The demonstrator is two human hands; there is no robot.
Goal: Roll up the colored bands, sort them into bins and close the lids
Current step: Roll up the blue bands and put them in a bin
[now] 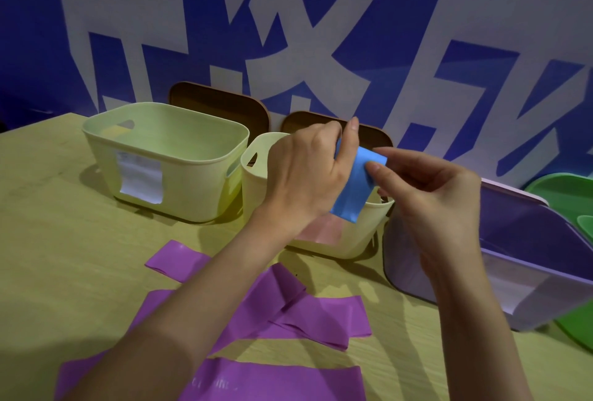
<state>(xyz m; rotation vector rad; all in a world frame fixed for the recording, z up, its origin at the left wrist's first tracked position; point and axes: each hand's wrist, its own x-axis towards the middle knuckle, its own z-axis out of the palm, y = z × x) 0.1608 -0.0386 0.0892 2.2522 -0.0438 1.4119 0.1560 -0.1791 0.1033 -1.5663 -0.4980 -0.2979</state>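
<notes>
Both hands pinch the blue band [353, 185] above the cream bin [362, 234]: left hand [308, 173] at its top, right hand [426, 195] at its edge. The hands hide much of this bin, and purple bands [282, 307] on the tabletop [48, 240] lie partly under the forearms.

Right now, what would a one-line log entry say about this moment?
step: rolling blue band | left hand: grips band | right hand: pinches band | over: cream bin | purple bands: flat on table

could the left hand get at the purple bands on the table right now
Probably not yet: the left hand and right hand both pinch the blue band. The purple bands lie uncovered below, so letting go would free the way.
</notes>
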